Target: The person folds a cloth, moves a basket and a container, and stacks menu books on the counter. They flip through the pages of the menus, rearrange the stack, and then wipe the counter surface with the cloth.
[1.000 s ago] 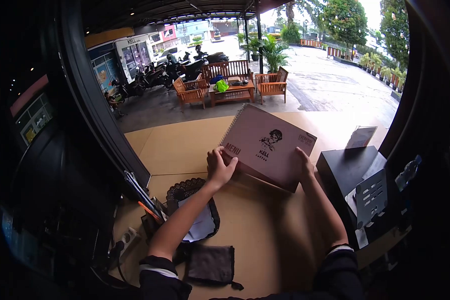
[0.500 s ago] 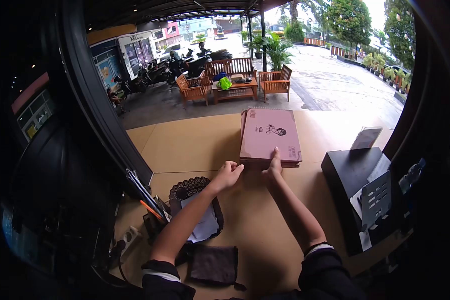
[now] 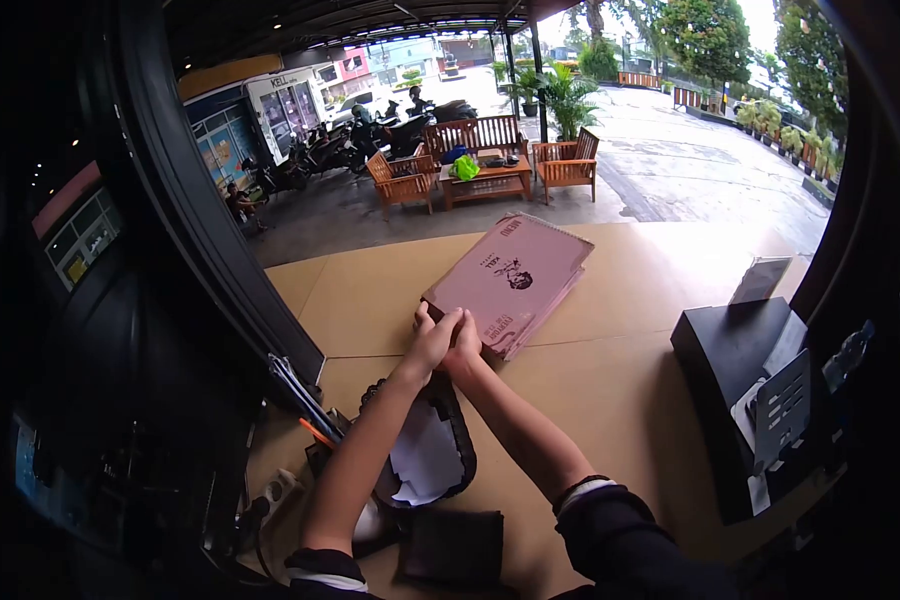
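A stack of pink spiral-bound menus lies turned at a slant near the far side of the counter. My left hand is closed on its near left corner, fingers along the edge. Right beside it, my right hand grips the stack's near edge, thumb up and the other fingers hidden beneath or behind. The two hands touch or nearly touch. Just below my left forearm is a dark lace-edged basket with white papers in it.
At the right stands a black box with a card holder on top and a grey slotted stand. Pens and a power strip are at the left. A dark cloth pouch lies nearest me. Wooden benches stand outside.
The menu stack has turned clockwise, its near end swinging left. My right hand has moved left with it, and my left hand has come onto the stack's corner. The view has shifted slightly.
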Action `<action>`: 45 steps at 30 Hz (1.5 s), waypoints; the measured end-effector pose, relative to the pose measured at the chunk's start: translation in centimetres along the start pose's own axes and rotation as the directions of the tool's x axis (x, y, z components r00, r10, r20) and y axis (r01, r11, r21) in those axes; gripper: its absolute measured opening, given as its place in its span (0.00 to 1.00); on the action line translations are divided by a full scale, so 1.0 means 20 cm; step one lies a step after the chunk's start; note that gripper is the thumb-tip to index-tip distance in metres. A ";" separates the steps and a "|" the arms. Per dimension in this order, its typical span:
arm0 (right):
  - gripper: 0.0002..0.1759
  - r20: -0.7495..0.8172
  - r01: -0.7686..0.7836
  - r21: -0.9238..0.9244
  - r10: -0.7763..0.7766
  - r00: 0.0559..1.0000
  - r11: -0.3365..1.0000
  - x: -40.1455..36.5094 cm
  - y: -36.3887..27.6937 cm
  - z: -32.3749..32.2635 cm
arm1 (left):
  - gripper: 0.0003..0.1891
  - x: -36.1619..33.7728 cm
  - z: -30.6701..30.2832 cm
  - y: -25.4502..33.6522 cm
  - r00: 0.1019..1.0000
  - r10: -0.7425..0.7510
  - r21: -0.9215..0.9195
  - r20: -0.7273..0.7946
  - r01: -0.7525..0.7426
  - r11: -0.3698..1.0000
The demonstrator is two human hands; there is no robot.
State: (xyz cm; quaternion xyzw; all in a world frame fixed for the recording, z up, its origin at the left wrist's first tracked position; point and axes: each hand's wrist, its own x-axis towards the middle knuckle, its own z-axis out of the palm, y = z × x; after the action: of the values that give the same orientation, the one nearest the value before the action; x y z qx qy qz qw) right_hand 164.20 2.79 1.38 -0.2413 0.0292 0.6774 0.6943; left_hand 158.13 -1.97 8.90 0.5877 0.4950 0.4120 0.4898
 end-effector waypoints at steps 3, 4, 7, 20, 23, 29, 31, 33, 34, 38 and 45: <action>0.18 0.196 -0.315 -0.296 0.380 0.904 0.902 0.08 -0.12 -0.15 | 0.38 -0.06 0.03 0.08 0.985 -0.152 -0.276 0.082 0.169 0.946; 0.17 0.256 -0.436 -0.452 0.582 0.772 0.778 -0.01 -0.24 -0.15 | 0.37 -0.06 0.06 0.08 0.972 -0.215 -0.364 0.093 0.234 0.901; 0.20 0.300 -0.023 -0.879 0.591 0.749 0.476 -0.31 -0.55 -0.03 | 0.42 0.06 0.07 -0.08 0.920 -0.203 -0.538 0.334 0.363 0.760; 0.26 0.554 0.367 -0.832 -0.599 0.578 -0.415 0.70 -1.53 -0.63 | 0.33 0.12 0.25 -0.12 0.874 -0.352 -0.431 0.334 0.474 0.768; 0.26 0.501 0.500 -0.856 -0.451 0.738 -0.133 0.72 -1.49 -0.54 | 0.32 0.14 0.27 -0.14 0.877 -0.356 -0.430 0.322 0.470 0.770; 0.25 0.505 0.537 -0.821 -0.194 0.841 0.194 0.70 -1.50 -0.49 | 0.29 0.17 0.28 -0.13 0.866 -0.411 -0.336 0.284 0.492 0.803; 0.19 0.435 0.498 -0.822 -0.260 0.862 0.275 0.65 -1.51 -0.49 | 0.28 0.17 0.28 -0.11 0.868 -0.412 -0.294 0.276 0.485 0.824; 0.20 0.366 0.410 -0.880 -0.207 0.907 0.240 0.60 -1.54 -0.48 | 0.28 0.18 0.27 -0.14 0.856 -0.403 -0.235 0.324 0.486 0.842; 0.21 0.299 0.326 -0.924 -0.154 0.942 0.201 0.59 -1.55 -0.45 | 0.27 0.20 0.25 -0.15 0.845 -0.392 -0.176 0.364 0.476 0.862; 0.22 0.273 0.370 -0.892 -0.344 0.898 0.258 0.65 -1.46 -0.43 | 0.27 0.24 0.24 -0.16 0.865 -0.405 -0.167 0.295 0.464 0.870; 0.21 0.335 0.403 -0.915 -0.542 0.770 0.007 0.59 -1.53 -0.54 | 0.30 0.24 0.22 -0.10 0.825 -0.479 -0.038 0.300 0.512 0.858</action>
State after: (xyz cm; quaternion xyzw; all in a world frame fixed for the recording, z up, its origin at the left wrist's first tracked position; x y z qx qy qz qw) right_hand 197.52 10.66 -3.48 -0.6490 -0.4412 0.2519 0.5663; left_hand 162.92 2.08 6.08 0.4614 0.5314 0.2115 0.6782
